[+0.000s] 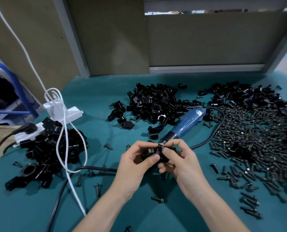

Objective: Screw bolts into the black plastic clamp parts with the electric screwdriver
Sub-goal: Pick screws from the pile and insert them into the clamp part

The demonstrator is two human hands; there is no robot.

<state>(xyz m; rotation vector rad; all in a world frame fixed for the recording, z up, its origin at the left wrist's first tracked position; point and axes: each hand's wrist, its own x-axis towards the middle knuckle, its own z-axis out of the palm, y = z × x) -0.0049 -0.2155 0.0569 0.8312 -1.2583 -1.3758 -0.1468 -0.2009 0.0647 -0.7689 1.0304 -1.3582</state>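
Your left hand (134, 166) and right hand (181, 166) meet above the green table (30, 211), near the middle of its near edge. The curled fingers and thumbs of both pinch one black clamp part (163, 156), holding it clear of the surface. The electric screwdriver (188, 121) lies just behind, its tip hidden by your right fingers. A bolt pile (249, 139) spreads along the right edge and loose clamp parts (154, 104) heap toward the far edge. By the left edge, a white cable (64, 131) drapes over another heap (55, 148) beside a power strip (70, 113). A black cord (89, 168) passes under your left wrist.
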